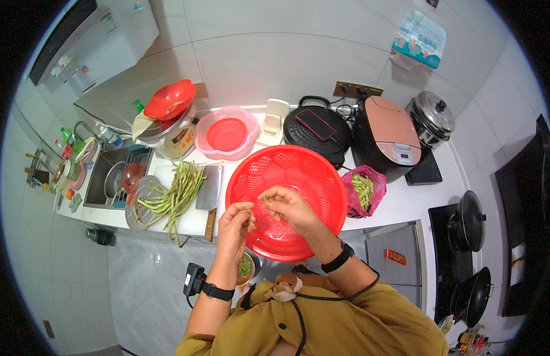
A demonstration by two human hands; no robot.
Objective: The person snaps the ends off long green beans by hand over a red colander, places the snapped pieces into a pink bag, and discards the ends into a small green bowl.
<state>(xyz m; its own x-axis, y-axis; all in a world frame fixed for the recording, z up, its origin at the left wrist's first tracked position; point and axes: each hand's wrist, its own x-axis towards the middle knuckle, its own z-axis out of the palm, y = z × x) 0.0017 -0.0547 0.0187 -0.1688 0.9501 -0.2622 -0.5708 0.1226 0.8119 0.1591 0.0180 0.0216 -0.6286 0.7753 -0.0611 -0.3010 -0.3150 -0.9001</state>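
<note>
Over a large red plastic basket (243,178) with a perforated wall, both my hands are close together. My right hand (289,209) pinches a small green piece of bean (264,198) between thumb and fingertips. My left hand (236,227) has its fingers curled together just beside it; whether a tiny bit sits in that pinch is too small to tell. Left of the basket, a bunch of long green beans (179,187) lies partly on a grey strainer (140,196), its ends hanging past the counter edge. A pink plastic bag (378,180) at the right holds cut bean pieces (363,191).
A cleaver (210,189) lies between beans and basket, its wooden handle toward the front edge. Behind stand a pink basin (201,138), a black electric griddle (297,127) bearing a phone (316,124), and a rice cooker (390,120). Below is a bin (252,262) with green scraps.
</note>
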